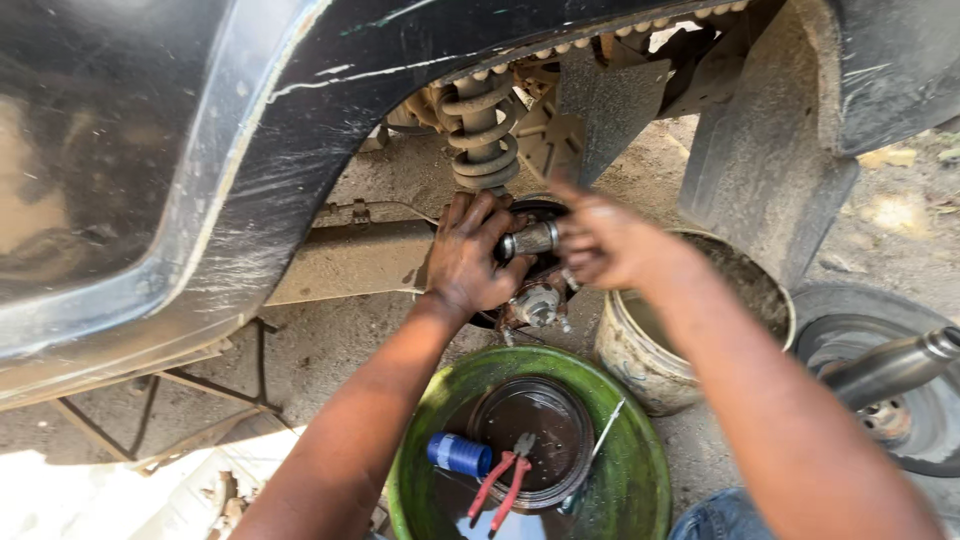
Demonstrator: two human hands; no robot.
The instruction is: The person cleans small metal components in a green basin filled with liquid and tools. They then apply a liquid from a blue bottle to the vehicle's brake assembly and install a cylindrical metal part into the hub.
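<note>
My left hand (465, 255) grips a short metal cylinder, a socket-like tool (530, 240), held against the wheel hub (538, 303) under a dark car's wheel arch (300, 110). My right hand (598, 240) is at the other end of the metal tool, its fingers bent around it and one finger pointing up toward the dusty coil spring (482, 135). Both hands are greasy. The hub's stub sits just below the tool.
A green basin (640, 470) below the hub holds dark liquid, a brake drum (530, 440), red-handled pliers (500, 485), a blue cap (458, 455) and a screwdriver (595, 455). A dirty bucket (640, 365) stands right of it. A wheel (900, 400) lies at far right.
</note>
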